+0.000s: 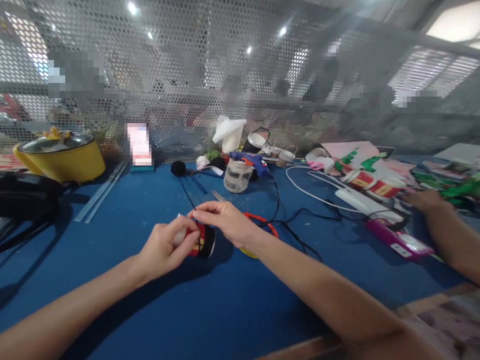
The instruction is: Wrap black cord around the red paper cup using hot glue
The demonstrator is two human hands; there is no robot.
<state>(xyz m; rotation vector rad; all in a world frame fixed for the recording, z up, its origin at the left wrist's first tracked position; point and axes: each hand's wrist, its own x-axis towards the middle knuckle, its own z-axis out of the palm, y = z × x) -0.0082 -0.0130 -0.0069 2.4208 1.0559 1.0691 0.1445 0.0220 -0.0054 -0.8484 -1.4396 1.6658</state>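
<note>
My left hand (165, 247) is closed round a small cup (206, 244) with a red and gold label and a black band, lying on its side above the table. Black yarn (187, 194) runs from a ball of black yarn (178, 168) down to the cup and crosses its label. With thumb and fingertips together, my right hand (225, 221) pinches the yarn at the cup's upper side. Partly hidden under my right wrist is a red and yellow loop (264, 220), perhaps scissor handles; a metal tip (217, 196) shows beyond the hand.
Behind my hands stand a clear plastic jar (238, 176) and a blue glue gun (255, 162). A yellow pot (80, 160) and a phone (139, 144) are to the left. Cables, a purple box (397, 239) and another person's arm (446, 230) lie right. Perforated metal panel (168, 75) closes the back.
</note>
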